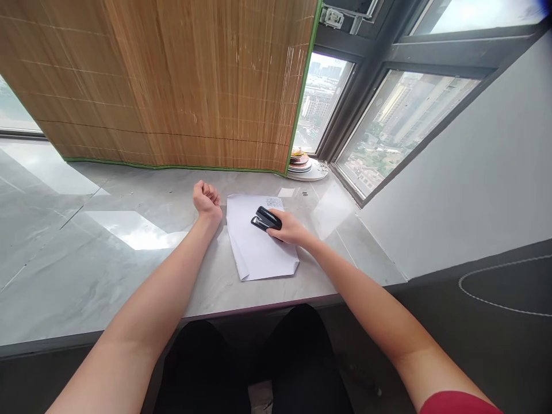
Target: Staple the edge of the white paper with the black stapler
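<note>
A small stack of white paper sheets (pixel 259 250) lies on the grey marble sill (pixel 107 253), its corners fanned out a little. My right hand (pixel 290 229) rests on the paper and is wrapped round a black stapler (pixel 266 218), whose nose points left and away from me. My left hand (pixel 207 199) sits on the sill just left of the paper's far corner. Its fingers are curled into a loose fist, and nothing shows in them.
A bamboo blind (pixel 181 86) with green edging hangs down to the sill behind the paper. A stack of plates (pixel 304 165) stands in the window corner at back right. A white wall (pixel 474 184) closes the right side. My dark-clad knees are under the sill's front edge.
</note>
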Tool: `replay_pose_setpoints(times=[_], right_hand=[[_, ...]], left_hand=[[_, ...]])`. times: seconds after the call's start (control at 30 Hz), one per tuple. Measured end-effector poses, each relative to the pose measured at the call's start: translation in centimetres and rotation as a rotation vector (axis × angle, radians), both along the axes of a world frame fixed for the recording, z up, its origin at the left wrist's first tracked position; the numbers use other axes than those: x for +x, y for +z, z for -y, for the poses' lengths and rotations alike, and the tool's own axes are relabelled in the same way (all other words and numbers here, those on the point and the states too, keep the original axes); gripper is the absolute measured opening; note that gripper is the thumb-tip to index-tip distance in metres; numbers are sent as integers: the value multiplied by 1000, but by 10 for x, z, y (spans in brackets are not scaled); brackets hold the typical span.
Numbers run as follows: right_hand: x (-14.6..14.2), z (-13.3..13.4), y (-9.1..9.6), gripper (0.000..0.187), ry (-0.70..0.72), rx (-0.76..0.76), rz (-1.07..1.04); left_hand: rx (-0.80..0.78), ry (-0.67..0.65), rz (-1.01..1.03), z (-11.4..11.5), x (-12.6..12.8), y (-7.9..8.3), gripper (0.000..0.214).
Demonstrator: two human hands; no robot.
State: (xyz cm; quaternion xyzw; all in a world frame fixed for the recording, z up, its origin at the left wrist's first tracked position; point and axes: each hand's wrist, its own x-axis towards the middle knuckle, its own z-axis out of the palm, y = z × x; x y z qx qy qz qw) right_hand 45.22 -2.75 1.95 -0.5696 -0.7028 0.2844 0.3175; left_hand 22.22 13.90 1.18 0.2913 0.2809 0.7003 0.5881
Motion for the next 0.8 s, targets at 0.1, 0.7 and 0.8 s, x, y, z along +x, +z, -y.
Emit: replay_pose_setpoints(times=[0.1, 0.7, 0.8], right_hand=[[43, 21, 1, 45, -45, -23, 21], [177, 30, -30, 40, -854, -121, 740], [173, 27, -26, 43, -841, -55, 705]], left_hand=[[-8, -2, -39, 0, 1, 0, 62], [-10, -13, -63, 2, 3, 1, 58], [-7, -17, -65, 3, 3, 2, 58]])
